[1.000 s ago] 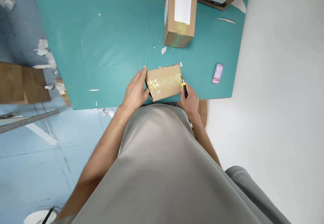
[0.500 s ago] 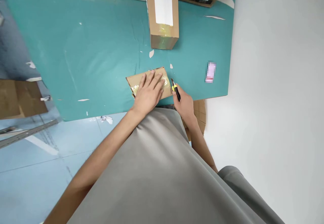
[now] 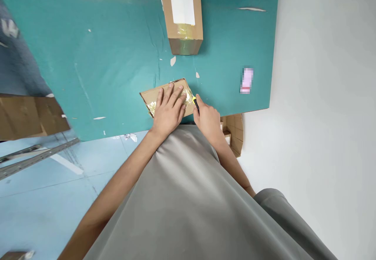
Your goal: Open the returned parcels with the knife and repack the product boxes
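A small flat cardboard box (image 3: 176, 85) with shiny tape across its top lies at the near edge of the teal table. Spread fingers of my left hand (image 3: 168, 109) press flat on the box's top. My right hand (image 3: 208, 121) is closed around a yellow and black utility knife (image 3: 195, 104). The knife's front end is against the box's right edge, by the end of the tape; its blade cannot be made out.
A taller taped cardboard box (image 3: 185, 45) with a white label stands farther back on the teal table (image 3: 117, 56). A blurred pink item (image 3: 246, 80) lies at the right. Below the table's right edge is an open carton (image 3: 235, 132); a white wall (image 3: 323, 76) rises beyond.
My right hand has moved left and slightly forward, bringing the knife from beside the box to its right edge. My left hand stays flat on the box.
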Demonstrator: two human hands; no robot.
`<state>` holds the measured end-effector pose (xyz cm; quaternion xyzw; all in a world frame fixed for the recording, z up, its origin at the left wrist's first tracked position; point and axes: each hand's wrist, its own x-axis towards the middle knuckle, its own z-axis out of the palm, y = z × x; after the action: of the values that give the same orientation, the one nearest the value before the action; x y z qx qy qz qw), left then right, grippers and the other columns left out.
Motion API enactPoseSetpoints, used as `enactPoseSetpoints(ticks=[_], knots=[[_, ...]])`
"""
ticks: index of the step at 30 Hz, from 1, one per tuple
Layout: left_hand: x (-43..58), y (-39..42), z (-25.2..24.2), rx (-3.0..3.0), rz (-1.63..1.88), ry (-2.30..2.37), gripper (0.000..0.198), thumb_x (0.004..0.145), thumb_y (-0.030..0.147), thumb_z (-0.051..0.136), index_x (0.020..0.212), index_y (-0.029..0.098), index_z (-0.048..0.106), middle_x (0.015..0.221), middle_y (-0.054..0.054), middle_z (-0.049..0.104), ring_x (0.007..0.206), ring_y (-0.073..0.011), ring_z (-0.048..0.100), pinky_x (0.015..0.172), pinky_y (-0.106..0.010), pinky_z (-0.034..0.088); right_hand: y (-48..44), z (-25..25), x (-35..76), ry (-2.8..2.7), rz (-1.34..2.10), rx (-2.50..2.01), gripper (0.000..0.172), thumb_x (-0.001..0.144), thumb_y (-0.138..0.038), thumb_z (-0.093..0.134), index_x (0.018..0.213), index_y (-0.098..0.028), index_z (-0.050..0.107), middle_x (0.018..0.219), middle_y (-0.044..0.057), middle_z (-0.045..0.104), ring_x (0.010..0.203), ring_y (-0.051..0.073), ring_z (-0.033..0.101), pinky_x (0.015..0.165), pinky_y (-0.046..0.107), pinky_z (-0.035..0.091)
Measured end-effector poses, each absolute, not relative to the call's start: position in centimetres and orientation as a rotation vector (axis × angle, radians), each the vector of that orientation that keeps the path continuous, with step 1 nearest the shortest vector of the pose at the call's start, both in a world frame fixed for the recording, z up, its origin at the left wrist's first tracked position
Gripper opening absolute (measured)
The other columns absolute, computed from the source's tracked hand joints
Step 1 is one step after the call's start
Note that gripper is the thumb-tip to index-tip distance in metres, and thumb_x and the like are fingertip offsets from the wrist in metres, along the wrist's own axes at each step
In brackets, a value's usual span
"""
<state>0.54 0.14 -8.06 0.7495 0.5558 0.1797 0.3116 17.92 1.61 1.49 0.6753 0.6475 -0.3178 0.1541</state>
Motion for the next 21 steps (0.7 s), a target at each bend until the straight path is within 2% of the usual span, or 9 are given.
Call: enactPoseSetpoints(ticks=[4, 9, 14, 21], knots=[[0.5, 0.0, -8.1, 1.906, 0.490, 1.464, 0.056, 0.116, 0.041, 0.046, 0.171, 0.031, 0.056, 0.184, -0.007, 0.048, 0.181, -0.0342, 0.023, 0.148, -0.071, 0.008, 2.2, 1.7, 17.0, 1.851, -0.891, 1.941, 0.067, 0.119, -0.026, 0.037, 0.184, -0.012, 0.034, 0.123, 0.022, 0.086, 0.114, 0.037, 0.084, 0.101, 0.048, 0.065], [0.7, 0.0, -8.1, 1.871, 0.494, 1.479, 0.056, 0.116, 0.042, 0.045, 0.171, 0.031, 0.056, 0.185, -0.006, 0.047, 0.181, -0.0333, 0.022, 0.149, -0.071, 0.007, 1.6, 1.9, 16.7, 1.810, -0.864, 1.931, 0.064, 0.119, -0.024, 0.038, 0.182, -0.014, 0.038, 0.119, 0.023, 0.086, 0.108, 0.037, 0.085, 0.097, 0.049, 0.066], [0.9, -0.1, -8.1, 1.887, 0.498, 1.476, 0.056, 0.117, 0.043, 0.045, 0.170, 0.032, 0.056, 0.185, -0.006, 0.047, 0.181, -0.0337, 0.023, 0.148, -0.072, 0.008, -0.2, 2.8, 17.8, 1.705, -0.892, 1.878, 0.059, 0.119, -0.024, 0.045, 0.177, -0.015, 0.048, 0.116, 0.023, 0.087, 0.110, 0.038, 0.085, 0.098, 0.050, 0.066], [0.7, -0.3, -8.2, 1.899, 0.496, 1.467, 0.056, 0.116, 0.044, 0.049, 0.171, 0.034, 0.055, 0.186, -0.005, 0.046, 0.181, -0.0347, 0.023, 0.149, -0.072, 0.007, -0.6, 4.5, 17.8, 1.720, -0.886, 1.912, 0.058, 0.120, -0.025, 0.043, 0.178, -0.016, 0.047, 0.114, 0.021, 0.086, 0.108, 0.039, 0.084, 0.098, 0.050, 0.064]])
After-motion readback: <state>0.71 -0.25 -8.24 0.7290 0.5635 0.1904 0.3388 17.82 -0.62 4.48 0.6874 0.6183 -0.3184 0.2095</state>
